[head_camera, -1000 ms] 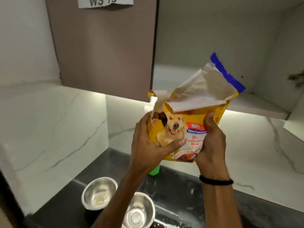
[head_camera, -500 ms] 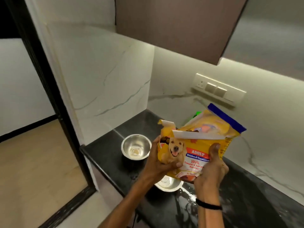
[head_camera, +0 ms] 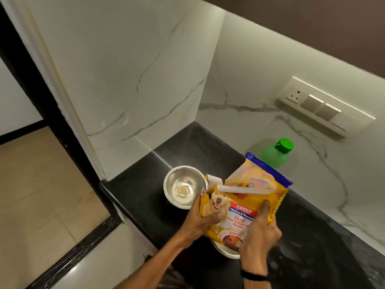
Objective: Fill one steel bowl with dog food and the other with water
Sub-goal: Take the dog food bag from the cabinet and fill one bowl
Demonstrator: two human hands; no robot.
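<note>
Gripping the dog food bag (head_camera: 242, 211), both hands' fingers (head_camera: 265, 207) hide one bowl (head_camera: 224, 251); green bottle (head_camera: 275, 153) behind.

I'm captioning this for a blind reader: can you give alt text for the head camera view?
Both hands, left hand and right hand, hold an opened yellow dog food bag above a black counter. One empty steel bowl sits beside it, a second bowl shows beneath, and a green bottle stands behind.

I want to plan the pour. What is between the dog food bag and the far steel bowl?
In the head view nothing lies between them: the dog food bag, held by both hands, has its torn corner overlapping the rim of the far steel bowl.
</note>
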